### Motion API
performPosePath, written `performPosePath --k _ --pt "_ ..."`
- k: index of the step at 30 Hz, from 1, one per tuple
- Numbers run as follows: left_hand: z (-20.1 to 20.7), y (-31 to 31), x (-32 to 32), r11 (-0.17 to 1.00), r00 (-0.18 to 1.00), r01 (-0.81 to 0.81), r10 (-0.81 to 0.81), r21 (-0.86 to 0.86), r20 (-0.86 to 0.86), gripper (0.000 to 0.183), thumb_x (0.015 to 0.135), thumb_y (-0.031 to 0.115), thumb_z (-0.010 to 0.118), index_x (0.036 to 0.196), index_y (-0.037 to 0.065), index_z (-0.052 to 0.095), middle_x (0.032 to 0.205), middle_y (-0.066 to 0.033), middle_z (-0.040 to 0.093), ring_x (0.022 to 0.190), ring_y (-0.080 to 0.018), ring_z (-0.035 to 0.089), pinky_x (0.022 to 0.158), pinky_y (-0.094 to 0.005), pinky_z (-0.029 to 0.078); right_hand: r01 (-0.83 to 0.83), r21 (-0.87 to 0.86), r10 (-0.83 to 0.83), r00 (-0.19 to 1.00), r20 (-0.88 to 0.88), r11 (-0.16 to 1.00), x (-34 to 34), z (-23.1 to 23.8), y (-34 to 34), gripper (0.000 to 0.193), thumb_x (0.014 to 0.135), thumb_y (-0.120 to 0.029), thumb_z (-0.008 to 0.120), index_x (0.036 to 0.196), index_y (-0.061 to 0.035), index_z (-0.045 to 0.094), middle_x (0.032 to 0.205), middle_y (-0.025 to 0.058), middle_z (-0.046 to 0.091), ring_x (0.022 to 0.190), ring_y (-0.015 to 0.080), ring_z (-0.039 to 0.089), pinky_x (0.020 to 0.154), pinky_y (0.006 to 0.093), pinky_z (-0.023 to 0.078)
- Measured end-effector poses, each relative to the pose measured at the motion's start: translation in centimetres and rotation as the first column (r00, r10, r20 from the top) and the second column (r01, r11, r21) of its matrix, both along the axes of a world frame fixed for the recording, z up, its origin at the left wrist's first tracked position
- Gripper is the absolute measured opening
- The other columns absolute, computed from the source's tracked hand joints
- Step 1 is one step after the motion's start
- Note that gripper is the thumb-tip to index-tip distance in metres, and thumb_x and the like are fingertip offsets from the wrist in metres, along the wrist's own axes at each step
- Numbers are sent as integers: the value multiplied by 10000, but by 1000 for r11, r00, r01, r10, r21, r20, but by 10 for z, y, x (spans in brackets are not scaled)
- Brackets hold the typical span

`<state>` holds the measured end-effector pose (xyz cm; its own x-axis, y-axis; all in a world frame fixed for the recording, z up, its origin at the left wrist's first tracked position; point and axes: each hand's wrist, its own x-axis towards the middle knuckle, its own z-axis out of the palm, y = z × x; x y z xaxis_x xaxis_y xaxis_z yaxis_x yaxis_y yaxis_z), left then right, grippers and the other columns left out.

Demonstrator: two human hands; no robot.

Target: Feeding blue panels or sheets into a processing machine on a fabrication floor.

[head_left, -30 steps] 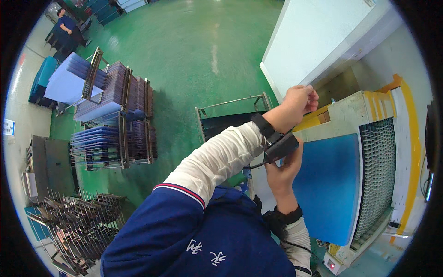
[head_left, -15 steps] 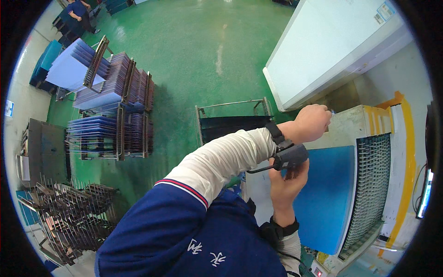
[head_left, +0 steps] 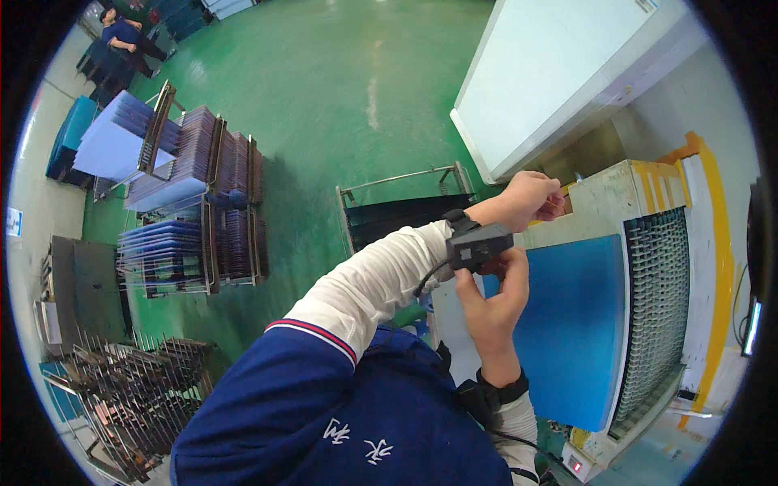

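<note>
My left arm, in a white sleeve, reaches across in front of me. Its hand, my left hand [head_left: 528, 199], has its fingers curled in, and I see nothing in them. A black box-shaped wrist device [head_left: 478, 246] with a cable is strapped at that wrist. My right hand [head_left: 496, 312] comes up from below and pinches the device between thumb and fingers; some fingertips are hidden behind it. Another black strap with a device [head_left: 484, 401] is around my right wrist. Just right of my right hand lies a flat blue sheet [head_left: 571, 340].
A machine with a ridged roller bed [head_left: 655, 300] adjoins the blue sheet. A metal rack [head_left: 397, 188] stands ahead, near a large white cabinet [head_left: 551, 73]. Racks of upright panels [head_left: 174, 178] and a rack of metal rods [head_left: 142, 381] are on the left. A person [head_left: 126, 36] stands far left.
Both hands and the wrist device have shifted slightly left in view. My left hand's fingers have loosened a little from a tighter fist. My right hand stays on the device.
</note>
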<state>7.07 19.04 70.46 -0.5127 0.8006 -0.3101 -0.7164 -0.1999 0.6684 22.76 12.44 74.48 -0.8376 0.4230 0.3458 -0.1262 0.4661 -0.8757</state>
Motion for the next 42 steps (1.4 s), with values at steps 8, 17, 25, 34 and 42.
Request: performPosePath --k 8,17,25,34,42 --pt "0 -6 1 996 962 -14 -11 89 274 209 961 181 493 866 9 564 871 -123 576 787 -239 563 739 -377 503 -38 69 39 999 -6 997 1 5 0 387 701 -8 738 1038 -14 550 941 95 521 799 207 530 706 313 454" --pt "3 -11 7 994 953 23 -53 104 298 235 978 203 479 854 17 553 848 -112 574 793 -236 568 750 -365 503 -47 167 50 999 -13 985 3 11 0 389 711 -18 740 1061 2 569 984 117 537 879 256 555 754 327 476" --pt "-4 -9 -10 987 936 -69 13 146 352 217 990 179 465 885 10 554 866 -127 626 778 -235 609 730 -350 545 -59 83 64 996 -57 995 4 8 1 409 709 -5 733 1080 7 562 999 141 537 914 298 557 796 351 479" --pt "23 -12 -19 963 944 -141 61 229 324 230 992 176 446 912 -6 561 905 -120 618 797 -238 597 768 -364 534 -34 22 36 996 -82 999 5 -2 1 400 698 19 710 1051 6 523 983 147 541 879 302 554 762 357 478" --pt "35 -17 -21 960 962 -157 96 230 256 214 985 160 456 908 -8 564 897 -124 624 828 -236 597 798 -359 527 -78 79 88 986 -139 994 2 12 -1 378 701 -6 690 1038 4 518 952 147 539 854 306 553 746 363 480"
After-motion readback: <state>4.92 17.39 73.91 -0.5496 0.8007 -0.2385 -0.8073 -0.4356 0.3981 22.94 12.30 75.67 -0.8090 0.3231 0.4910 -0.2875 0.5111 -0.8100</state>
